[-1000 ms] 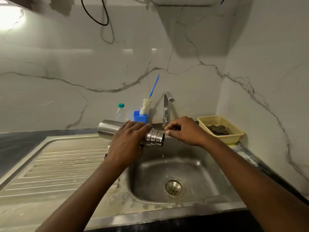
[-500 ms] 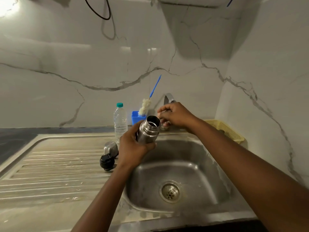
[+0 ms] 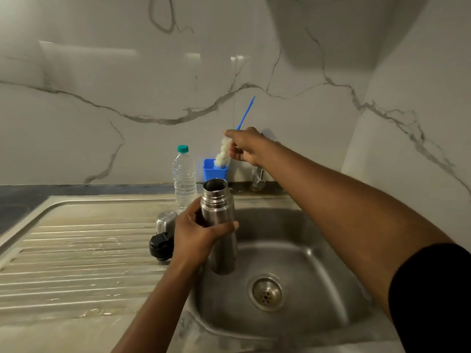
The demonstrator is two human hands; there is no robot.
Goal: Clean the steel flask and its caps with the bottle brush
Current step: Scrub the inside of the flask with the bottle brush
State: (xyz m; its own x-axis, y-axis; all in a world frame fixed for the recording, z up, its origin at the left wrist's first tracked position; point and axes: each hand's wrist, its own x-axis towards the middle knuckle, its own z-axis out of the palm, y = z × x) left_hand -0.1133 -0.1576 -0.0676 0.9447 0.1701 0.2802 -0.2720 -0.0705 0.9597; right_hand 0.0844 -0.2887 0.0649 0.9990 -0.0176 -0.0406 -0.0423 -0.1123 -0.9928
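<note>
Sink steel fills the near view: the basin [image 3: 318, 250] with its drain [image 3: 267, 293] on the right, and the ribbed draining board [image 3: 76, 250] on the left. Over the basin's left edge the left hand [image 3: 196, 235] wraps fingers and thumb round the middle of the flask [image 3: 218, 207], which is held upright with its mouth open.

Just left of that hand, on the draining board, sit the black cap [image 3: 161, 247] and, just behind it, the steel cap [image 3: 166, 221]. Along the worktop's back edge stand a water bottle [image 3: 184, 179] and a blue holder [image 3: 209, 168]. Above the holder the right hand [image 3: 246, 147] pinches the brush [image 3: 224, 151] where the bristles meet the blue handle.

Fetching the brush looks like the step in hand; scrubbing seems not yet begun. The next move calls for lifting the bristles clear of the holder and lining them up with the flask's narrow mouth while the left hand steadies it.

The right hand and arm cover most of the tap [image 3: 258, 178]. I cannot tell whether the flask holds water or soap, or whether its base touches the basin.
</note>
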